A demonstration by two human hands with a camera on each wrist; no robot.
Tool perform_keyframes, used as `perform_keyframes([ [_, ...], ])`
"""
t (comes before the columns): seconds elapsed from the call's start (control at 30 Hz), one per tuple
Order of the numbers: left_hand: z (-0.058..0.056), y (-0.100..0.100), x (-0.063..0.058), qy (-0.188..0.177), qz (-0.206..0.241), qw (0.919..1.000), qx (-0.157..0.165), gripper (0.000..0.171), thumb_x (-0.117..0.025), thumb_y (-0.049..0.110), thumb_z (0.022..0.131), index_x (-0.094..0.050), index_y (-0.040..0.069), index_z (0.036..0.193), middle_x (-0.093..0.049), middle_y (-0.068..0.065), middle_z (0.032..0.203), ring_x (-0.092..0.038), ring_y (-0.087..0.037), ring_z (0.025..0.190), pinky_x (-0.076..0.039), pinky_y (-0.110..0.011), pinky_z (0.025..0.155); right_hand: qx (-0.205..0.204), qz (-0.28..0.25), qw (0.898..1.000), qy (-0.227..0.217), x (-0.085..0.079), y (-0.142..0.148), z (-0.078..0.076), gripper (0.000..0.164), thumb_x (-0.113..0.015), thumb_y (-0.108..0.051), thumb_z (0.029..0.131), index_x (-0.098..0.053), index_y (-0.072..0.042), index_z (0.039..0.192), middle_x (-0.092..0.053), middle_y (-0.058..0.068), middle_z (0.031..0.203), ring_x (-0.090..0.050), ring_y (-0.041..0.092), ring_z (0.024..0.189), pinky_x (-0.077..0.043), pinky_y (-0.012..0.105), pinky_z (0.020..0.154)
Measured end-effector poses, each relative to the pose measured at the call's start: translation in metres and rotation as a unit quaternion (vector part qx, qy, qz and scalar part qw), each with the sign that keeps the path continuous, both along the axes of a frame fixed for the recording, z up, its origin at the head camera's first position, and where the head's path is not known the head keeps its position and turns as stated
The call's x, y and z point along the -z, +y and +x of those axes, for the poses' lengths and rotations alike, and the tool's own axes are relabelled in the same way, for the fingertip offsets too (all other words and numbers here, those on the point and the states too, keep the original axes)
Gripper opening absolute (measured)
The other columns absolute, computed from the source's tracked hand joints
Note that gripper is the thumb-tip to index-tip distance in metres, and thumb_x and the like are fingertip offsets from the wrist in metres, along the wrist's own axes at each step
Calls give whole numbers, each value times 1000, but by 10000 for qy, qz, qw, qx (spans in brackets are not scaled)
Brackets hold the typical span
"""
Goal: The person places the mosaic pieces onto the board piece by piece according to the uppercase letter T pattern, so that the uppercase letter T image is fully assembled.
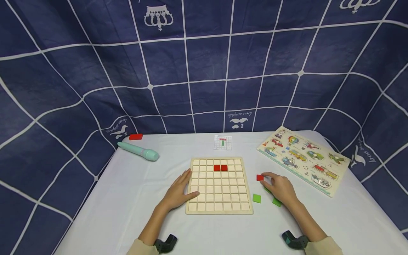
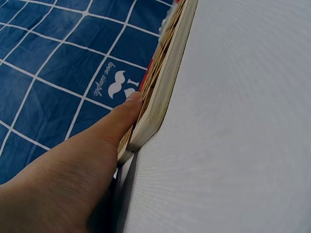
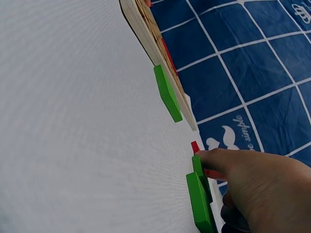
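Observation:
A wooden grid board (image 1: 219, 214) lies flat on the table, with two red square tiles (image 1: 220, 168) side by side in its second row. My left hand (image 1: 176, 191) rests at the board's left edge, fingers extended along it and thumb over the rim. To the right of the board, my right hand (image 1: 280, 187) pinches a loose red tile (image 1: 259, 177) between thumb and fingertips, at table level. Close to that hand lie a green tile (image 1: 256, 198), another green tile (image 1: 277, 202) and a third green tile (image 3: 199, 170), partly hidden under the hand in the head view.
Behind the board lies a small pattern card (image 1: 222, 142) showing a red and green T. A picture puzzle board (image 1: 302, 159) lies at the right. At the back left are a mint-green microphone (image 1: 138, 151) and a red block (image 1: 135, 136). A blue curtain (image 1: 207, 71) hangs behind.

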State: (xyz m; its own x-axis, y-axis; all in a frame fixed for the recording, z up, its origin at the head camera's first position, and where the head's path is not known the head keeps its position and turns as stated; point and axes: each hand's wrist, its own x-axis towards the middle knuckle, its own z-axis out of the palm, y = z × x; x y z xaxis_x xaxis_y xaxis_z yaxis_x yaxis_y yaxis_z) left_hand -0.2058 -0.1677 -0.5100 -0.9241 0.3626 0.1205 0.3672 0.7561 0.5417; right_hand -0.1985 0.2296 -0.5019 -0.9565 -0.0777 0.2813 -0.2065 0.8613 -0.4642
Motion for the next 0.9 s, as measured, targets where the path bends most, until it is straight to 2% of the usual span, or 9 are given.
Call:
perform_keyframes([
  [0.5,1,1,-2,-82,20,10000,-28,94,-62,57,79,-22,6,146,-18,-11,152,-18,-34,136,-21,-53,105,-171,-93,9994,298,-2,-7,-2,28,-72,-29,81,-69,-12,105,-30,-8,46,-23,7,41,-21,23,40],
  [0.9,0,1,0,-55,-4,10000,-72,95,-61,60,78,-22,7,147,-19,-11,151,-18,-33,137,-21,-53,105,-567,-38,9976,402,-3,-44,-7,30,-73,-32,79,-70,-14,103,-29,-11,46,-23,4,42,-19,22,42],
])
